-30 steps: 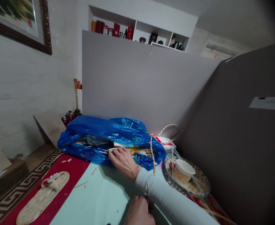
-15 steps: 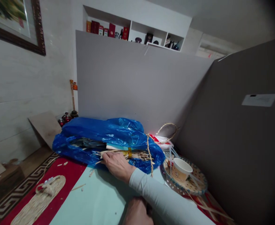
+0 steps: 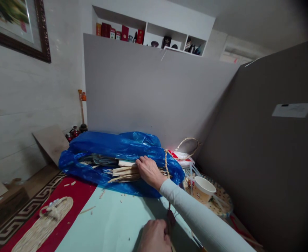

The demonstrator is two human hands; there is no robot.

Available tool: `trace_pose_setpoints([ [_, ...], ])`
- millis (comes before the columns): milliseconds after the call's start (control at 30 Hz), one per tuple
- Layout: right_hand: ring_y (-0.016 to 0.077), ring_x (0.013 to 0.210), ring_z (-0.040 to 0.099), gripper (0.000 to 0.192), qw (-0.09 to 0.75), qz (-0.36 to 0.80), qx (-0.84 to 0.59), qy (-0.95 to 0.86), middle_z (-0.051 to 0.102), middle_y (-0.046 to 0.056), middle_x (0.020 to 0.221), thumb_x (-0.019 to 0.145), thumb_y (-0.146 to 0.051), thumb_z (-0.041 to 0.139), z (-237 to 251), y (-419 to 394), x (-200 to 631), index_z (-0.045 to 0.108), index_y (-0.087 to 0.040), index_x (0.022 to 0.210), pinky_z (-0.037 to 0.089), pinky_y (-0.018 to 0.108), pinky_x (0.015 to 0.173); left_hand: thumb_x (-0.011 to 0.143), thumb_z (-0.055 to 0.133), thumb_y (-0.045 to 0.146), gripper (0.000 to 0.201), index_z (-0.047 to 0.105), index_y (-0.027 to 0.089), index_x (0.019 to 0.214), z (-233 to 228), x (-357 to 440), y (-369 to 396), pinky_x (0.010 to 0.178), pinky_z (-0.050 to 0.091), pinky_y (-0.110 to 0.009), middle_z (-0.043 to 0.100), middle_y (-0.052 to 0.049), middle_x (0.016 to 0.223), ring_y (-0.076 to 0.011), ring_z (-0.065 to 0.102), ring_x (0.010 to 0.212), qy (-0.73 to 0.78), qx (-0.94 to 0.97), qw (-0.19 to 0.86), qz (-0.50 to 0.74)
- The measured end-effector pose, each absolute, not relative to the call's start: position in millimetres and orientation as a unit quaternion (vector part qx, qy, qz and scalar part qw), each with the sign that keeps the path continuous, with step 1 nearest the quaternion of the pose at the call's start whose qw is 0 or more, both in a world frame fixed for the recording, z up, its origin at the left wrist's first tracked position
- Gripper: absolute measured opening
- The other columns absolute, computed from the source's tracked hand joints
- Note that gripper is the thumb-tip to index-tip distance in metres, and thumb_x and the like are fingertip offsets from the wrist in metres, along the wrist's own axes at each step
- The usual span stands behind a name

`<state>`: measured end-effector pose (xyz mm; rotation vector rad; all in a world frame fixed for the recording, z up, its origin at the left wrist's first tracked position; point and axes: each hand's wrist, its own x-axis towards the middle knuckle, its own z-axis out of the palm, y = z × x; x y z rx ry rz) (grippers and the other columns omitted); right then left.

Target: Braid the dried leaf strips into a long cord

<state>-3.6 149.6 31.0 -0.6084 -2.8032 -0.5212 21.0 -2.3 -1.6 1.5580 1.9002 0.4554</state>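
Observation:
My right hand (image 3: 150, 172) reaches into an open blue plastic bag (image 3: 109, 141). Its fingers curl over a bundle of flat, dry straw strips (image 3: 126, 172), covering the bundle's middle. Beside the bundle in the bag lie a pale piece and dark grey strips. Low in the picture, my left hand (image 3: 156, 236) is closed over the pale green table top. A tan strand passes by its thumb and seems to be the lower end of a straw braid (image 3: 166, 164), which hangs over the bag and runs behind my right wrist.
On the right a round woven tray (image 3: 223, 206) holds a paper cup (image 3: 204, 189). A woven straw sole (image 3: 43, 224) lies on the red cloth (image 3: 84, 190) at left. Straw scraps litter the table. Grey panels (image 3: 154, 91) stand behind and to the right.
My right hand has slid to the right along the straw bundle, baring its left end and covering the yellow band. My left hand has stayed in nearly the same place.

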Motion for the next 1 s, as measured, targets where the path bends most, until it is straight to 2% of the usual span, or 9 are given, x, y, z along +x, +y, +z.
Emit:
trace_pose_setpoints([
  [267, 0.021, 0.097, 0.061, 0.028, 0.118, -0.171, -0.218, -0.954, 0.059, 0.009, 0.116, 0.094, -0.03, 0.056, 29.2, 145.7, -7.6, 0.057, -0.015, 0.118, 0.053, 0.04, 0.081, 0.076, 0.052, 0.012, 0.029, 0.074, 0.015, 0.094, -2.0, 21.3, -4.3, 0.073, 0.047, -0.032, 0.076, -0.015, 0.095, -0.0296, 0.069, 0.091, 0.725, 0.59, 0.312, 0.171],
  [467, 0.021, 0.097, 0.061, 0.029, 0.124, -0.119, -0.214, -0.962, 0.059, 0.009, 0.116, 0.094, -0.03, 0.055, 30.5, 145.9, -9.7, 0.057, -0.015, 0.119, 0.053, 0.04, 0.081, 0.076, 0.055, 0.01, 0.023, 0.073, 0.014, 0.09, -1.8, 21.8, -4.2, 0.075, 0.048, -0.033, 0.075, -0.016, 0.095, -0.0301, 0.068, 0.095, 0.73, 0.585, 0.305, 0.181],
  [567, 0.0208, 0.097, 0.061, 0.029, 0.126, -0.064, -0.204, -0.969, 0.059, 0.009, 0.116, 0.094, -0.031, 0.056, 37.8, 148.1, -3.6, 0.057, -0.015, 0.118, 0.053, 0.04, 0.081, 0.084, 0.057, 0.016, 0.014, 0.07, 0.014, 0.087, -4.6, 20.0, -4.8, 0.081, 0.05, -0.037, 0.074, -0.011, 0.092, -0.0257, 0.068, 0.094, 0.723, 0.591, 0.303, 0.193],
  [633, 0.0204, 0.095, 0.062, 0.028, 0.133, -0.017, -0.196, -0.971, 0.06, 0.008, 0.114, 0.093, -0.031, 0.056, 46.7, 148.9, 6.5, 0.058, -0.015, 0.117, 0.053, 0.04, 0.08, 0.091, 0.056, 0.026, 0.016, 0.068, 0.015, 0.087, -7.5, 17.5, -5.3, 0.083, 0.051, -0.04, 0.073, -0.004, 0.089, -0.0203, 0.067, 0.09, 0.714, 0.598, 0.305, 0.2],
  [733, 0.0181, 0.09, 0.062, 0.017, 0.173, 0.055, -0.211, -0.96, 0.063, 0.006, 0.103, 0.093, -0.024, 0.057, 66.3, 144.9, 36.6, 0.061, -0.013, 0.106, 0.052, 0.037, 0.08, 0.092, 0.056, 0.035, 0.022, 0.066, 0.014, 0.09, -12.3, 12.7, -4.0, 0.075, 0.054, -0.037, 0.07, -0.002, 0.089, -0.0169, 0.067, 0.079, 0.693, 0.613, 0.324, 0.196],
  [833, 0.0124, 0.08, 0.06, 0.014, 0.231, 0.117, -0.248, -0.934, 0.066, 0.001, 0.088, 0.089, -0.009, 0.052, 87.5, 128.2, 86.4, 0.064, -0.014, 0.095, 0.046, 0.025, 0.075, 0.092, 0.057, 0.036, 0.023, 0.065, 0.014, 0.09, -14.8, 8.6, -0.9, 0.07, 0.055, -0.034, 0.069, -0.001, 0.085, -0.0155, 0.066, 0.073, 0.67, 0.634, 0.342, 0.181],
  [1000, 0.0127, 0.073, 0.061, 0.018, 0.325, 0.202, -0.311, -0.87, 0.067, 0.001, 0.082, 0.094, -0.018, 0.046, 93.1, 78.7, 180.6, 0.063, -0.016, 0.092, 0.046, 0.023, 0.067, 0.092, 0.054, 0.038, 0.028, 0.063, 0.015, 0.079, -2.7, 6.6, -4.2, 0.068, 0.051, -0.033, 0.065, 0.002, 0.072, -0.0142, 0.063, 0.066, 0.657, 0.669, 0.302, 0.17],
])
